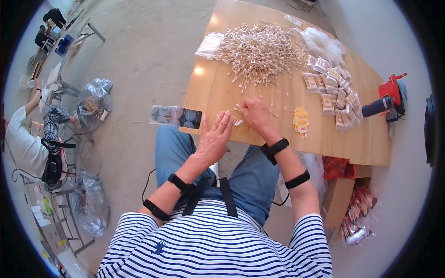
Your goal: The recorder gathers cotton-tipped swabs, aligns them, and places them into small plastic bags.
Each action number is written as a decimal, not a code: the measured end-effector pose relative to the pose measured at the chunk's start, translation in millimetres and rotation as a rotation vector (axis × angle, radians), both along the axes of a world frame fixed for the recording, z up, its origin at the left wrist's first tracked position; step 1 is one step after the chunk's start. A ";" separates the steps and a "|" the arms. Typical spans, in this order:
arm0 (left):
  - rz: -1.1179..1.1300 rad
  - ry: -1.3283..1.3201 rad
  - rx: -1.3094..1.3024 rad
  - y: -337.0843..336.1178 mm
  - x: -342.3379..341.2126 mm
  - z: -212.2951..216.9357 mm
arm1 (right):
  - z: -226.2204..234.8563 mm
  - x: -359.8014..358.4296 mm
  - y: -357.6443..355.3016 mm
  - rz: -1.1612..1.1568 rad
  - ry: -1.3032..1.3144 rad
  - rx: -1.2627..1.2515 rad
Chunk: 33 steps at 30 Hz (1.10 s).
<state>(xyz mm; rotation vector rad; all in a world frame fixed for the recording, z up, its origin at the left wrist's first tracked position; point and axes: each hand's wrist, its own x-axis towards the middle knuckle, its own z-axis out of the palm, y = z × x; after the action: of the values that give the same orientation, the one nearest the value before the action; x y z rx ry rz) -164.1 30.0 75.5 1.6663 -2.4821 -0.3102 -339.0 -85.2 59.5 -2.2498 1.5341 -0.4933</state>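
Observation:
My left hand [214, 140] lies with its fingers stretched out flat at the table's near edge, beside a small row of cotton swabs [237, 121]. Just right of that row, my right hand [256, 116] is closed. A cotton swab [238, 108] pokes out at its fingers, which hide how many it grips. A large heap of loose cotton swabs [259, 53] covers the far middle of the table, with a few strays scattered toward me. To the right of my right hand sit several small yellow cards [301, 121].
Filled clear packets [333, 90] pile up at the table's right, below empty plastic bags [320, 44]. More clear bags [210, 45] lie left of the heap. A dark printed sheet [176, 116] overhangs the left edge. An open carton [340, 199] stands below right; another person [30, 139] works at far left.

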 end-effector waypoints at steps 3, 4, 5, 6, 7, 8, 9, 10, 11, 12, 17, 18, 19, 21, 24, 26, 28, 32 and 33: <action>-0.009 0.006 -0.005 1.4 -0.3 -0.9 | 1.3 -8.6 3.8 -0.098 -0.065 0.016; 0.002 0.004 -0.005 1.7 -0.2 -1.5 | 3.7 -11.3 5.8 -0.158 -0.053 -0.023; 0.013 0.002 -0.005 1.9 -0.3 -2.1 | 5.7 -13.5 8.5 -0.218 -0.041 -0.062; 0.015 0.005 -0.002 2.1 -0.6 -2.4 | 7.6 -15.6 12.7 -0.216 -0.037 -0.060; 0.015 0.008 -0.004 2.2 0.3 -2.3 | 9.9 -16.2 17.9 -0.229 -0.027 -0.076; 0.015 0.010 -0.006 2.3 1.1 -2.1 | 10.7 -16.1 21.9 -0.241 -0.018 -0.091; 0.018 0.011 -0.004 2.0 1.9 -1.4 | 9.9 -14.7 24.7 -0.238 -0.017 -0.089; 0.012 0.005 -0.006 1.4 1.5 -0.2 | 9.4 -13.6 28.0 -0.206 -0.019 -0.099; 0.007 0.000 -0.007 1.2 1.1 0.4 | 8.9 -11.7 30.1 -0.174 -0.022 -0.110; 0.007 -0.001 -0.006 1.3 0.8 0.0 | 5.1 -9.2 30.2 -0.174 -0.023 -0.109; -0.005 -0.015 -0.036 1.3 0.5 -5.6 | -0.5 11.5 37.5 -0.084 -0.007 -0.105; -0.003 -0.015 -0.036 1.3 0.6 -6.8 | 1.1 15.8 38.0 -0.082 -0.007 -0.105; 0.001 -0.013 -0.037 1.4 0.7 -6.7 | 2.4 19.5 39.1 -0.057 -0.028 -0.105; 0.004 -0.010 -0.037 2.0 0.3 -6.6 | 3.0 20.7 41.0 -0.034 -0.049 -0.104; -0.012 -0.014 -0.032 1.6 0.4 -6.3 | 2.3 20.1 45.1 -0.038 -0.067 -0.128; -0.005 -0.010 -0.022 2.0 1.1 -6.4 | 5.1 21.4 53.1 -0.001 0.005 -0.178; -0.002 -0.003 -0.029 1.8 1.3 -6.9 | 6.8 27.2 64.6 0.057 0.134 -0.296; -0.014 0.015 -0.062 1.1 2.2 -10.7 | 8.1 26.1 77.6 0.160 0.311 -0.437; -0.016 0.016 -0.063 1.4 2.8 -11.3 | 8.3 24.8 77.9 0.158 0.313 -0.438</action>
<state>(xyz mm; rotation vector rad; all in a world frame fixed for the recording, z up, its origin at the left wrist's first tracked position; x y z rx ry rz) -161.3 31.3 64.2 1.6144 -2.4677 -0.2432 -314.3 -7.3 67.9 -2.8750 1.4812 -0.4848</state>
